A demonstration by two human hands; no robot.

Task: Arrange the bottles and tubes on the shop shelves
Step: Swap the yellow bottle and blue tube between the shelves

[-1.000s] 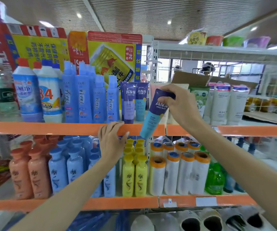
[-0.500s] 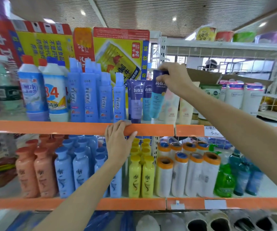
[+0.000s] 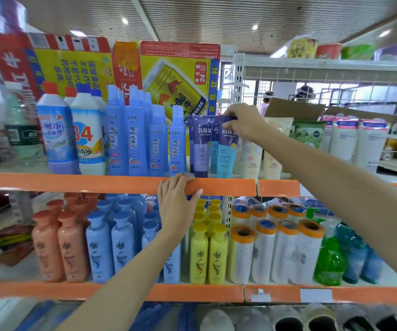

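The left hand (image 3: 177,201) reaches up from the lower centre with the forearm angled up and to the right. Its fingers (image 3: 185,178) lie straight and together over the orange front edge of the upper shelf (image 3: 73,183), the thumb spread to the right against the edge face. It holds no product.

The right arm extends from the right edge of the view, up and to the left. The right hand (image 3: 245,121) is bent down at the wrist, its fingers curled and clamped on the crimped top end of the dark blue and teal plastic tube (image 3: 226,149). This tube stands upright on the upper shelf, cap down, near the front edge. It touches the dark blue and purple plastic tube (image 3: 201,146) group on its left and stands just beside the cream plastic tubes (image 3: 251,158) on its right.

Further left on the same shelf stand the tall blue plastic spray bottles (image 3: 133,142) and the white plastic bottle marked 84 (image 3: 87,134).

Difference from the earlier frames: one second ago the right hand held the teal tube tilted, in front of the shelf edge and clear of the row. Half a second ago the tube was already over the shelf, among the row. It now stands vertical in line with its neighbours. The left hand has remained on the shelf edge throughout.
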